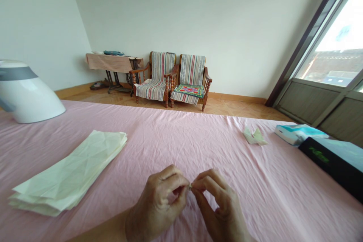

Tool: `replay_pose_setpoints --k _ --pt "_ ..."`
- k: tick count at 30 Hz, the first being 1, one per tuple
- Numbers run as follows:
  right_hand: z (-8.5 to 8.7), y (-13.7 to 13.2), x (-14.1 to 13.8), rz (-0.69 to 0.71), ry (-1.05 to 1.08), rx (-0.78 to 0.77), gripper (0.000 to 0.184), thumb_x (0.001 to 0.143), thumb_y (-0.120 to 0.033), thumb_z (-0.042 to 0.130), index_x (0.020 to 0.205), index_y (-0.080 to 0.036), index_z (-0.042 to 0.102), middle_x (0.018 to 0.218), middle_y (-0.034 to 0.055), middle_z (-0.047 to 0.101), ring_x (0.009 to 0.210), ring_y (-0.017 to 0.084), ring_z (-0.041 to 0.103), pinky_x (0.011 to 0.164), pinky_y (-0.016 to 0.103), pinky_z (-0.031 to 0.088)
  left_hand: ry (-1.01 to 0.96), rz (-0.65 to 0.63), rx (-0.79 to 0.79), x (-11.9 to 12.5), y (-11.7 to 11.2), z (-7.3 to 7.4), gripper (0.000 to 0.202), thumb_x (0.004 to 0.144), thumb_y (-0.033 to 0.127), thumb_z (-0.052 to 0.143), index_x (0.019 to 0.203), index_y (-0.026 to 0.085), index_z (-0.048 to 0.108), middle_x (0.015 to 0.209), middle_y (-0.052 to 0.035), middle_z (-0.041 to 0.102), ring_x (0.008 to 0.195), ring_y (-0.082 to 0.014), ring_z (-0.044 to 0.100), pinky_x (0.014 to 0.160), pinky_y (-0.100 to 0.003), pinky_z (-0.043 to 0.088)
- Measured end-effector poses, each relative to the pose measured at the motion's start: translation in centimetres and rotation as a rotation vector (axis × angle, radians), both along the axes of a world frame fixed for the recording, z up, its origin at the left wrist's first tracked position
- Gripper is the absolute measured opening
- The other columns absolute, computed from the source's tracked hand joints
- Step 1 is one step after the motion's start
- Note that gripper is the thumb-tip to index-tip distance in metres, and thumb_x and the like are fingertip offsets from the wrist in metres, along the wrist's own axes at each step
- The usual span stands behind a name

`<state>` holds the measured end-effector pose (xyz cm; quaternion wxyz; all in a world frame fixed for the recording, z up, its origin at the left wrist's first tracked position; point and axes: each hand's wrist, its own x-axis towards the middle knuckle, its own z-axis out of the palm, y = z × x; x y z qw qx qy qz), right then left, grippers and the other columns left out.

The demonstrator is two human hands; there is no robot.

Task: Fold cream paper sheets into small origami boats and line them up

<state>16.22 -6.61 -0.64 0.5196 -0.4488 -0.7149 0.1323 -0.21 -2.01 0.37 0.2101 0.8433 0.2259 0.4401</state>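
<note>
My left hand and my right hand meet low in the middle of the view, just above the pink cloth. Both are closed in a pinch, fingertips touching each other around something tiny and pale that I cannot make out. A stack of pale folded paper sheets lies to the left of my hands. A small folded paper piece rests farther off to the right.
A white rounded appliance stands at the far left. A light blue box and a black box lie at the right edge. Beyond the cloth are two striped wooden chairs, a small table and a window.
</note>
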Motion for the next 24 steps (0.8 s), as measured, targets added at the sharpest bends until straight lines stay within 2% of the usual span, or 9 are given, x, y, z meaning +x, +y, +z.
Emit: replay_pose_setpoints --k 10,15,24 --pt "0.32 -0.16 -0.22 0.000 0.005 0.022 0.018 0.085 -0.008 0.051 0.078 -0.020 0.061 0.076 0.0017 0.061 0.069 0.014 0.061 0.060 0.024 0.047 0.010 0.026 -0.007 -0.01 -0.43 0.08 0.021 0.082 0.002 0.049 0.082 0.016 0.064 0.070 -0.0013 0.055 0.061 -0.0117 0.054 0.056 -0.020 0.043" --pt "0.32 -0.16 -0.15 -0.053 -0.005 0.026 0.014 0.082 -0.010 0.050 0.076 -0.021 0.056 0.071 0.0010 0.057 0.064 0.014 0.057 0.056 0.026 0.045 -0.005 0.043 0.001 -0.14 -0.18 0.13 0.021 0.081 0.001 0.048 0.082 0.016 0.062 0.072 -0.0016 0.055 0.063 -0.0120 0.055 0.058 -0.021 0.044" --pt "-0.25 -0.15 0.19 -0.050 -0.040 0.006 0.016 0.080 -0.007 0.049 0.081 -0.022 0.054 0.076 0.0010 0.057 0.069 0.015 0.057 0.060 0.028 0.044 0.007 0.004 -0.018 0.01 -0.27 0.21 0.020 0.086 0.002 0.049 0.088 0.016 0.062 0.076 -0.0026 0.054 0.066 -0.0124 0.055 0.060 -0.021 0.046"
